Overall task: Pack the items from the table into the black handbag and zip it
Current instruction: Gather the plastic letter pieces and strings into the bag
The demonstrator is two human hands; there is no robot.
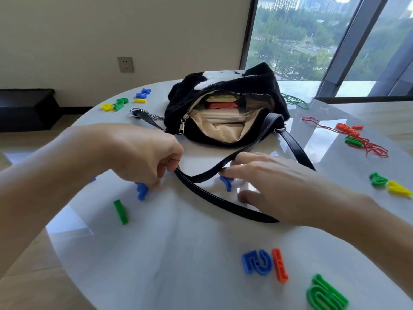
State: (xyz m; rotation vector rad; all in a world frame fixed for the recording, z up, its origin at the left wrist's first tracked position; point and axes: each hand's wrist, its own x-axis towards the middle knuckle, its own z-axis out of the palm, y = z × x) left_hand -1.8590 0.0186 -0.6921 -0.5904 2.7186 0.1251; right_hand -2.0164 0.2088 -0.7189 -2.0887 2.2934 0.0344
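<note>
A green number piece [326,296] is seen at the near edge of the bench [178,253]. The black handbag [223,104] is set unzipped towards the far edge. The left hand [143,153] is curled over a blue piece [142,191]; whether it is gripped cannot be told. The right hand [279,186] is spread and relaxed, fingertips touching a blue curved piece [226,183]

Handbag [178,101] on table's [178,253] far side, strap [214,198] lying before it, letters [257,262] scattered around
</note>
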